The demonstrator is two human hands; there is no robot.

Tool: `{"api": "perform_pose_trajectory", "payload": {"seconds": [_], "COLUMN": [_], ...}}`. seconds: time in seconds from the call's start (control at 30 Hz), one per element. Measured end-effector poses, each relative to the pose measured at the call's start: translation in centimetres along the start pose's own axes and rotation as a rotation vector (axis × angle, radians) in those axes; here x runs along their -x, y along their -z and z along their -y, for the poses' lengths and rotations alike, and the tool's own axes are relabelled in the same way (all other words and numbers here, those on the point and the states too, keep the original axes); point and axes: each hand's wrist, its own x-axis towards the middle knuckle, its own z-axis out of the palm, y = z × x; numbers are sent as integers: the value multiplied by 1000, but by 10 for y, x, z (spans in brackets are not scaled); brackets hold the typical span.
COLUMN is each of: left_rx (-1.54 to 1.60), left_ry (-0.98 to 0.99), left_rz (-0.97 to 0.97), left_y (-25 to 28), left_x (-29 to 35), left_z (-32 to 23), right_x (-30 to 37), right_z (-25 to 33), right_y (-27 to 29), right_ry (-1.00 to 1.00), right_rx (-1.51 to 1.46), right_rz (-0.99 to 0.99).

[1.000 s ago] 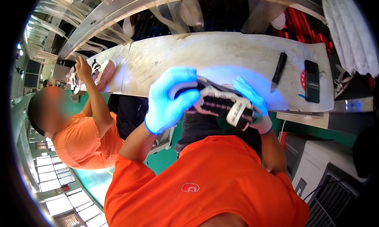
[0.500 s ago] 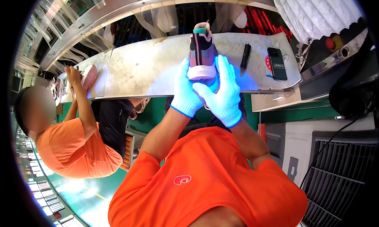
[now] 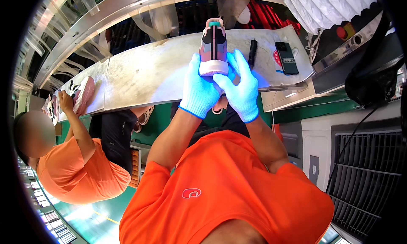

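Observation:
Both my hands wear white knit gloves tinted blue by the light. Between them, above the table's near edge, is a sneaker (image 3: 214, 47) with its heel toward me and its toe hidden. It has a pale sole, pink and grey panels, dark stripes at the back and a teal lining. My left hand (image 3: 199, 90) is closed along its left side near the sole. My right hand (image 3: 241, 90) grips the lower right of the heel, its thumb under the sole edge and its fingers bent along the side.
A narrow worn table (image 3: 144, 68) runs across in front. On its right lie a black pen-like tool (image 3: 253, 54) and a dark phone (image 3: 287, 58). At left a person in orange (image 3: 82, 170) handles a pink shoe (image 3: 85, 93). A pleated white duct (image 3: 328, 6) hangs upper right.
The view has shifted slightly. The sneaker has turned so its heel faces me more squarely, still between both hands. At left, the other person's hands have lowered beside the pink shoe.

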Motion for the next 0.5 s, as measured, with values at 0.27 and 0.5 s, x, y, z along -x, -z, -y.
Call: {"api": "perform_pose_trajectory", "payload": {"seconds": [0.27, 0.5], "left_rx": [24, 11], "left_ry": [5, -13], "left_rz": [39, 30], "left_y": [5, 5], "left_x": [-1, -1], "left_z": [7, 7], "right_x": [0, 1], "right_z": [-4, -6], "right_y": [8, 8], "right_ry": [-6, 15], "right_rx": [61, 59], "right_rz": [2, -8]}}
